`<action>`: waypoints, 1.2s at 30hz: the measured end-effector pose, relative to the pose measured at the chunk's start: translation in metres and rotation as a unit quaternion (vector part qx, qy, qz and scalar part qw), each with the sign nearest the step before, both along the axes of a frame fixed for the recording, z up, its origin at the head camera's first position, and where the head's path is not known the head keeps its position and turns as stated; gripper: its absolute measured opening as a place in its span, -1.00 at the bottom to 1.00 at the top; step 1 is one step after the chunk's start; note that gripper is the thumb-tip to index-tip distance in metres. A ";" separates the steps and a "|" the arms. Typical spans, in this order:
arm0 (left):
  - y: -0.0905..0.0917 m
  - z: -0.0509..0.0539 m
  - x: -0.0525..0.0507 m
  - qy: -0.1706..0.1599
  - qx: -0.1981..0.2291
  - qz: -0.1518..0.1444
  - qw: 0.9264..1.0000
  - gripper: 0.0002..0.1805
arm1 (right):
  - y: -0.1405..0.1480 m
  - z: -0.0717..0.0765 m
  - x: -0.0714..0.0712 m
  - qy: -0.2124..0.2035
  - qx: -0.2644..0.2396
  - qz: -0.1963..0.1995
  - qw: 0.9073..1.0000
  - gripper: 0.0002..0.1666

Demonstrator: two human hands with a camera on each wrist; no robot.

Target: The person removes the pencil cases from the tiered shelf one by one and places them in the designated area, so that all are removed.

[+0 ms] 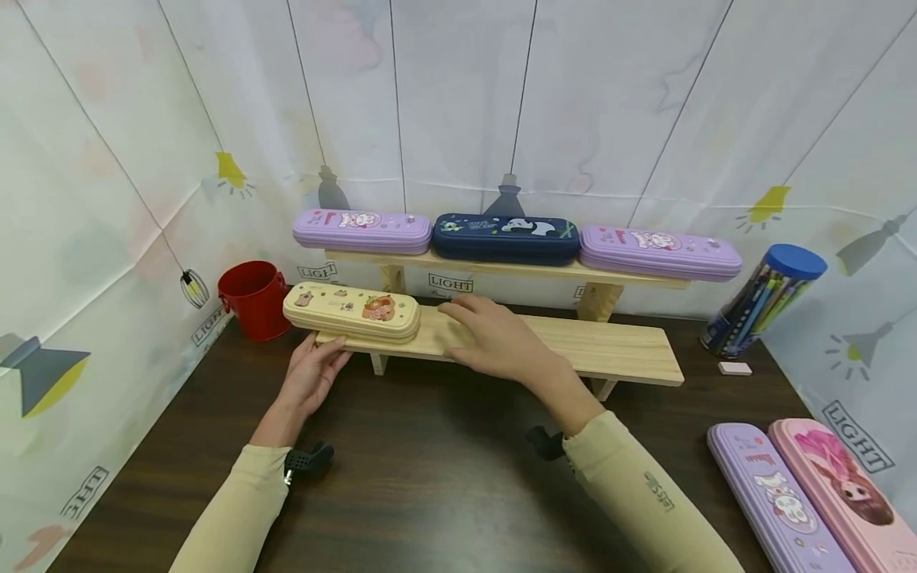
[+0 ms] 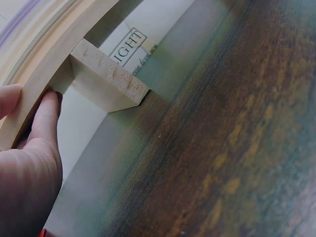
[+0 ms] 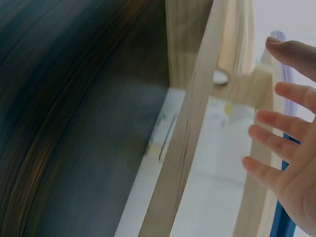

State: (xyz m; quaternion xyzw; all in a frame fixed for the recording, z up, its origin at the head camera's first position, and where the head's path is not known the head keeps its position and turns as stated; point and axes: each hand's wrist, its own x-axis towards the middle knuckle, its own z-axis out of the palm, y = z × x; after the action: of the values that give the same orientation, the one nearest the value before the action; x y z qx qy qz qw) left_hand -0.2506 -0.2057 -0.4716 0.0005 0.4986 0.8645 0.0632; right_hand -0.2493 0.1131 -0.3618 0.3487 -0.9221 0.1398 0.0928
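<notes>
A cream pencil case (image 1: 351,309) with printed decorations lies on the left end of the lower plank of a two-tier wooden rack (image 1: 602,346). Under that end, my left hand (image 1: 310,374) grips the plank's edge; in the left wrist view the thumb is on the outer side and a finger reaches beneath. My right hand (image 1: 497,338) hovers over the middle of the lower plank, fingers spread and holding nothing, just right of the cream case. On the upper tier sit a purple pencil case (image 1: 387,239), a navy panda pencil case (image 1: 473,247) and another purple pencil case (image 1: 662,259).
A red bucket (image 1: 254,306) stands left of the rack. At right are a clear tube of pens (image 1: 752,306) with a blue lid and a small eraser (image 1: 735,368). Near the right front lie a purple case (image 1: 759,485) and a pink case (image 1: 834,477). Printed curtains enclose the table.
</notes>
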 end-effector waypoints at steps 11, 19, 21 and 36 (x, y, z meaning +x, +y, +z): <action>-0.006 0.000 -0.002 0.002 -0.006 -0.001 1.000 -0.22 | -0.085 0.006 -0.023 -0.008 0.007 0.019 1.000 -0.25; -0.006 -0.001 -0.002 0.005 -0.004 -0.001 1.000 -0.24 | -0.128 0.002 -0.046 -0.031 0.005 0.029 0.999 -0.26; -0.005 -0.002 -0.003 0.002 0.003 -0.003 1.000 -0.24 | -0.133 -0.002 -0.050 -0.034 0.012 0.029 0.999 -0.27; -0.002 -0.001 -0.003 0.006 0.007 -0.004 1.000 -0.23 | -0.140 -0.015 -0.052 -0.003 0.072 0.014 0.997 -0.39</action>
State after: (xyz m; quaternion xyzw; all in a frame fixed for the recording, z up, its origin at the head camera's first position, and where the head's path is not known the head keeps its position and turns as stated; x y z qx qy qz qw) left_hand -0.2534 -0.2081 -0.4724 0.0083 0.4925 0.8679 0.0642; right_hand -0.3009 -0.0268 -0.3773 0.3669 -0.9251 0.0752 0.0632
